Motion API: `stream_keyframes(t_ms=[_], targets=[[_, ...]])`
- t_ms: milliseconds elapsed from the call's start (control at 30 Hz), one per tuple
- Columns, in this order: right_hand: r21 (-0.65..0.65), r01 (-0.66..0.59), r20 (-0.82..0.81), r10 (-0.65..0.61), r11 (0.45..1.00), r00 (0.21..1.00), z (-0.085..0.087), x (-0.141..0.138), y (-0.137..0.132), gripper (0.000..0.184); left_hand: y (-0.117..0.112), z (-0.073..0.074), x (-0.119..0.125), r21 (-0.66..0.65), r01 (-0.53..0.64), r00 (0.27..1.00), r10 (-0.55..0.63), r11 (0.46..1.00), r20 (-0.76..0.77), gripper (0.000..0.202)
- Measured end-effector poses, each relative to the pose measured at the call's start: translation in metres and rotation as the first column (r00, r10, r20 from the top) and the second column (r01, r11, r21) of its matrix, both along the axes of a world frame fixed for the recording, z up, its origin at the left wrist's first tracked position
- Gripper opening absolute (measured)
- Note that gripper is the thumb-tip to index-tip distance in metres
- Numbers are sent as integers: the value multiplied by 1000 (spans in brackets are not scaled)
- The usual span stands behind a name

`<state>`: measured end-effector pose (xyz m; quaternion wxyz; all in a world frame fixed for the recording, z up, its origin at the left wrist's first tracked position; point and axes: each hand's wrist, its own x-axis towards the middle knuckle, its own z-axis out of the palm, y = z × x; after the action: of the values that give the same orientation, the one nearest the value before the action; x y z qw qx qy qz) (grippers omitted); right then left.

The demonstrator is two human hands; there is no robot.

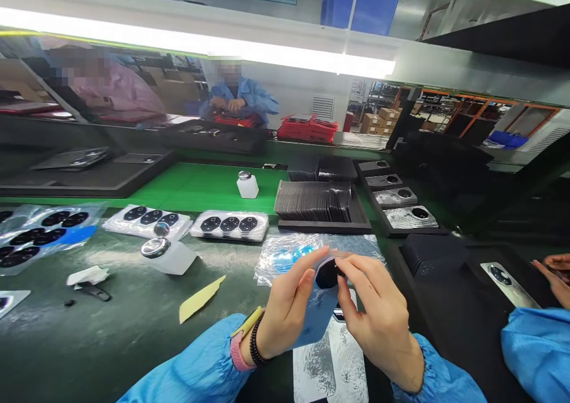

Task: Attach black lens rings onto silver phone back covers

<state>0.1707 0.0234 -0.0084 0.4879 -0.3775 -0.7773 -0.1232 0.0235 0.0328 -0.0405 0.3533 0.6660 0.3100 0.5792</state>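
My left hand (285,308) grips a bluish phone back panel (317,320) by its upper end, holding it tilted above the bench. On the panel's top sits a round black camera lens cover (326,276). The thumb and fingers of my right hand (378,317) are closed at the right edge of that cover, pinching it against the panel. Below my hands, more phone back panels (345,355) with a mottled silvery film lie on the bench. Just behind my fingers is a clear plastic sheet (267,246) with blue round pieces.
White dispenser bottles (176,257) (248,187) stand left and behind. Packs of black lens covers (229,225) line the back. A yellow paper scrap (200,301) lies left. Racked dark plates (314,201) and a panel tray (392,231) are behind right. A co-worker's hand (554,281) is at right.
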Motion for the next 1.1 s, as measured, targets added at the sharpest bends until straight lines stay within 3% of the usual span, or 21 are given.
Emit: stream_keyframes(t_ms=[167,300,400,600,767,967,1100], targets=[[1,-20,-21,20,1000,1000,2,1,-5,20,-4,1,2,4,-70,997,70,998,15,32],[6,-29,9,29,1000,1000,3,2,-9,21,-4,4,0,212,-71,995,84,975,-52,33],[30,-26,34,24,999,999,2,2,-11,21,-3,6,-1,265,-90,992,110,960,-64,34],[100,15,80,-23,995,997,-1,2,-10,21,-5,2,-2,268,-136,984,161,954,-74,33],[155,42,104,-58,987,993,-5,1,-6,19,-2,-1,0,222,-91,995,100,971,-26,33],[123,34,115,-48,992,992,-8,2,-1,20,2,6,3,158,26,999,-29,987,19,33],[137,47,147,-67,989,987,-8,3,1,20,3,5,3,53,5,999,-7,999,39,32]])
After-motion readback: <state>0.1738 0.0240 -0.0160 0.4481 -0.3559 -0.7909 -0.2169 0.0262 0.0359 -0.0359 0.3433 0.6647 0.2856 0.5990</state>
